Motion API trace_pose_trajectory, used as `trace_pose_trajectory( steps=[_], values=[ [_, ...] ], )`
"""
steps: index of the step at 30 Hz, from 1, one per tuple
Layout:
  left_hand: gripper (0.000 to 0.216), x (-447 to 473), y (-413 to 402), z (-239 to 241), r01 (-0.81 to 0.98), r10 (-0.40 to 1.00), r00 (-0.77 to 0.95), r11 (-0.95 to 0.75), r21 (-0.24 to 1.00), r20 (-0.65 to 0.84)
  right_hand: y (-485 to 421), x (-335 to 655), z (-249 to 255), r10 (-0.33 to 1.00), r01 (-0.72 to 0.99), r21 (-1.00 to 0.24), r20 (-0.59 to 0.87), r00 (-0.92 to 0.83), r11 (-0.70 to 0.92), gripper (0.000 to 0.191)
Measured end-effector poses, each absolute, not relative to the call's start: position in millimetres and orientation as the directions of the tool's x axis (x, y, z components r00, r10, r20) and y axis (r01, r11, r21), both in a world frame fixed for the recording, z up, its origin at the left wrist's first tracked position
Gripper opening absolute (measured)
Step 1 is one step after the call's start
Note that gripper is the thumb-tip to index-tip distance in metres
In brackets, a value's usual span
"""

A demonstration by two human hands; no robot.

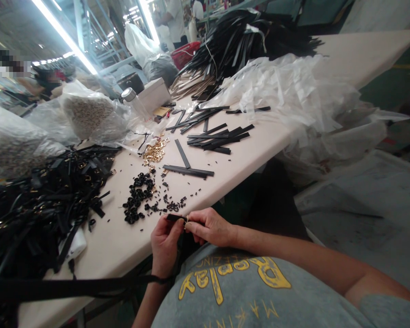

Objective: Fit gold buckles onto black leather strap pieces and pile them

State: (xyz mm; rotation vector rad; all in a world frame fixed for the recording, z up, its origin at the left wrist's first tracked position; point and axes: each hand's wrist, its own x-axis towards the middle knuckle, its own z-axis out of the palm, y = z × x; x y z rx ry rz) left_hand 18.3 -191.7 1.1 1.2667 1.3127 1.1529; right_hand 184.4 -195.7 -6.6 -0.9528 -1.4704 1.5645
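Observation:
Just off the table's near edge, both my hands meet at a short black strap [175,217]. My left hand [164,239] pinches it between thumb and fingers, its flat end showing above the thumb. At the strap's other end my right hand [208,226] is closed, with a tiny pale or gold bit at the fingertips, too small to make out. Nearest to them on the table lie scattered small black pieces [174,203] and a heap of black loops [136,196]. Gold buckles [155,151] are piled a little farther back.
Loose black strips [222,136] lie across the middle of the table [253,171]. A tangled heap of buckled straps [37,205] covers the left side. Filled plastic bags [89,111], a bottle [133,100], a black strip bundle [239,41] and plastic sheeting [294,86] stand farther back.

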Motion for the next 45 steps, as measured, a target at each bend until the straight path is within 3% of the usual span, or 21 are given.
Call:
trace_pose_trajectory(
  steps=[4,7,10,13,19,25,35,45],
  values=[
    [0.025,17,-193,-2,0.093,1.000,-0.014,-0.017,0.995,0.019,-194,185,-6,0.938,0.040,-0.999,-0.021,-0.347,-0.008,0.026],
    [0.039,17,-193,-5,-0.099,0.997,-0.035,0.060,0.993,-0.064,-192,186,-6,0.950,0.108,-0.993,0.001,-0.312,0.036,0.030],
    [0.030,17,-190,-5,-0.225,0.986,0.024,0.164,0.961,-0.162,-192,188,-5,0.947,0.166,-0.982,0.035,-0.319,0.092,0.031],
    [0.018,15,-186,-2,-0.184,0.964,0.124,0.254,0.950,-0.234,-191,190,-3,0.941,0.192,-0.974,0.048,-0.334,0.118,0.030],
    [0.030,5,-179,4,-0.041,0.893,0.265,0.387,0.921,-0.364,-191,193,0,0.928,0.222,-0.958,0.094,-0.361,0.183,0.027],
    [0.025,0,-174,1,-0.049,0.941,0.220,0.273,0.961,-0.256,-191,193,-1,0.932,0.255,-0.955,0.052,-0.360,0.152,0.030],
    [0.017,-6,-173,27,0.115,0.913,0.334,0.209,0.971,-0.236,-188,196,4,0.877,0.276,-0.947,0.013,-0.481,0.165,0.029],
    [0.016,-9,-170,1,-0.024,0.967,0.233,0.109,0.994,-0.100,-182,204,8,0.873,0.284,-0.953,-0.047,-0.486,0.107,0.025]
  ],
)
